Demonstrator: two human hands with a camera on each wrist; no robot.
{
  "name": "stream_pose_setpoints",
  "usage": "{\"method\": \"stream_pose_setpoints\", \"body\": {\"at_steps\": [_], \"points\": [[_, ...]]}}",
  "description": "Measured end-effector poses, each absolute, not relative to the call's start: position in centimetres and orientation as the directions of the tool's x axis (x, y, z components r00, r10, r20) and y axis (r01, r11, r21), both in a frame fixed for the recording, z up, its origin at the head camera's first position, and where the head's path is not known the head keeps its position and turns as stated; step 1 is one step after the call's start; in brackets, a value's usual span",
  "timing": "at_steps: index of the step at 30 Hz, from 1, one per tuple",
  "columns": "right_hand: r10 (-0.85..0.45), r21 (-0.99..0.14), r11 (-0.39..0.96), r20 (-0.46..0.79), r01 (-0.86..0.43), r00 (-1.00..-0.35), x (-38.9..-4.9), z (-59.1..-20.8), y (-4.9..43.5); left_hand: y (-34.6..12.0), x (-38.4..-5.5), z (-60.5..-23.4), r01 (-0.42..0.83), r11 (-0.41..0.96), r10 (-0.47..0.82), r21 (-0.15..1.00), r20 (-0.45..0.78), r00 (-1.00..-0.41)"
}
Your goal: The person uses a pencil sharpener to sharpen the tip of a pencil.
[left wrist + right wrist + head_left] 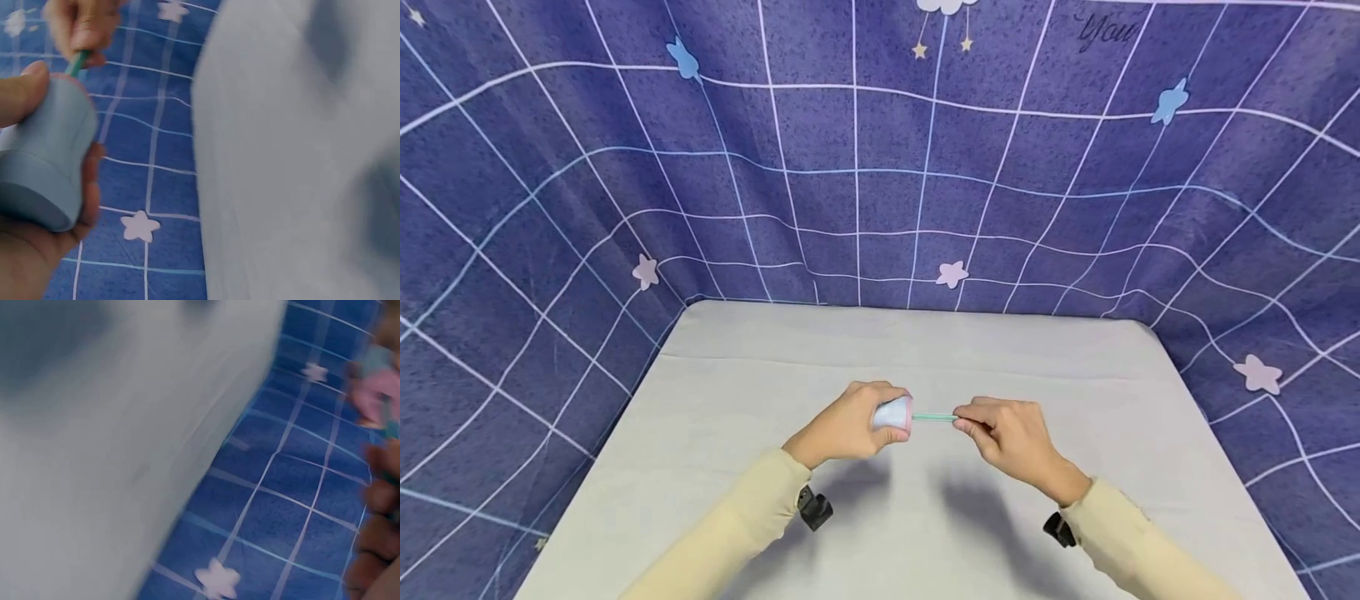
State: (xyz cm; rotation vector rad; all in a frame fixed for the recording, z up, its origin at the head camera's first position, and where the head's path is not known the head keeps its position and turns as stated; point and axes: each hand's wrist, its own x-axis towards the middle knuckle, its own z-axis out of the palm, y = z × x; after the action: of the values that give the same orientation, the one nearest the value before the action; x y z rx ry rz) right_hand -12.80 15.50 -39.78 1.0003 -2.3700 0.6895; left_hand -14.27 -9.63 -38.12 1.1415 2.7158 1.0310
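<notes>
My left hand (850, 423) grips a small light blue cup (892, 413) that lies sideways above the table, its pink top facing right. Close up in the left wrist view, the cup (53, 137) shows a smooth wall and a wider base, with thumb and fingers wrapped round it. From the pink lid (377, 394) a thin green straw (934, 417) sticks out to the right. The fingertips of my right hand (1011, 435) pinch the straw's outer end. How far the straw runs inside the cup is hidden.
A white cloth-covered table (760, 350) lies under both hands, which cast shadows on it. Behind and beside it hangs a blue curtain (820, 192) with grid lines and stars. Dark wrist cameras (815, 507) sit at both cuffs.
</notes>
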Motion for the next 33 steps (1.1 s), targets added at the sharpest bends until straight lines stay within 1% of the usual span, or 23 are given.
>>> {"method": "stream_pose_setpoints", "body": {"at_steps": [1, 2, 3, 5, 7, 10, 13, 16, 20, 23, 26, 29, 31, 33], "points": [[-0.505, -0.359, 0.615, 0.505, -0.703, -0.700, -12.7, -39.5, 15.6, -9.6, -14.2, -38.4, 0.655, 0.529, 0.646, 0.539, 0.245, -0.723], [-0.496, -0.442, 0.624, 0.413, -0.644, -0.764, -12.7, -39.3, 15.6, -9.6, -14.0, -38.5, 0.679, 0.540, 0.651, 0.497, 0.266, -0.711], [-0.486, -0.510, 0.633, 0.325, -0.583, -0.812, -12.7, -39.0, 15.6, -9.6, -13.9, -38.7, 0.700, 0.545, 0.656, 0.461, 0.285, -0.699], [-0.472, -0.594, 0.642, 0.192, -0.485, -0.860, -12.8, -38.6, 15.7, -9.6, -13.7, -39.0, 0.731, 0.553, 0.664, 0.401, 0.317, -0.677], [-0.481, -0.621, 0.646, 0.120, -0.443, -0.869, -12.9, -38.4, 15.8, -9.7, -13.5, -39.3, 0.750, 0.551, 0.672, 0.366, 0.338, -0.659], [-0.491, -0.629, 0.642, 0.104, -0.439, -0.865, -13.0, -38.4, 15.7, -10.0, -13.3, -39.5, 0.769, 0.553, 0.687, 0.321, 0.347, -0.639], [-0.483, -0.629, 0.625, 0.155, -0.463, -0.862, -12.8, -38.7, 15.6, -10.3, -13.3, -39.3, 0.772, 0.556, 0.695, 0.309, 0.337, -0.635], [-0.469, -0.615, 0.603, 0.243, -0.509, -0.849, -12.7, -39.1, 15.5, -10.6, -13.5, -38.8, 0.747, 0.574, 0.682, 0.335, 0.308, -0.663], [-0.447, -0.551, 0.577, 0.405, -0.603, -0.797, -12.7, -39.7, 15.3, -10.8, -13.8, -38.3, 0.700, 0.607, 0.655, 0.377, 0.262, -0.709], [-0.427, -0.458, 0.574, 0.540, -0.679, -0.725, -12.9, -40.2, 15.3, -10.8, -14.1, -38.0, 0.683, 0.606, 0.652, 0.407, 0.236, -0.720], [-0.420, -0.328, 0.573, 0.670, -0.751, -0.613, -13.1, -40.7, 15.4, -10.8, -14.5, -37.5, 0.665, 0.592, 0.657, 0.456, 0.204, -0.726], [-0.412, -0.164, 0.579, 0.787, -0.799, -0.459, -13.4, -41.0, 15.4, -10.8, -14.7, -37.0, 0.627, 0.572, 0.663, 0.529, 0.152, -0.733], [-0.400, -0.065, 0.594, 0.841, -0.802, -0.364, -13.6, -41.0, 15.3, -10.9, -14.8, -36.7, 0.595, 0.553, 0.668, 0.583, 0.116, -0.735], [-0.390, -0.004, 0.601, 0.871, -0.799, -0.298, -13.7, -41.0, 15.2, -11.0, -14.9, -36.4, 0.563, 0.539, 0.669, 0.626, 0.087, -0.738]]}}
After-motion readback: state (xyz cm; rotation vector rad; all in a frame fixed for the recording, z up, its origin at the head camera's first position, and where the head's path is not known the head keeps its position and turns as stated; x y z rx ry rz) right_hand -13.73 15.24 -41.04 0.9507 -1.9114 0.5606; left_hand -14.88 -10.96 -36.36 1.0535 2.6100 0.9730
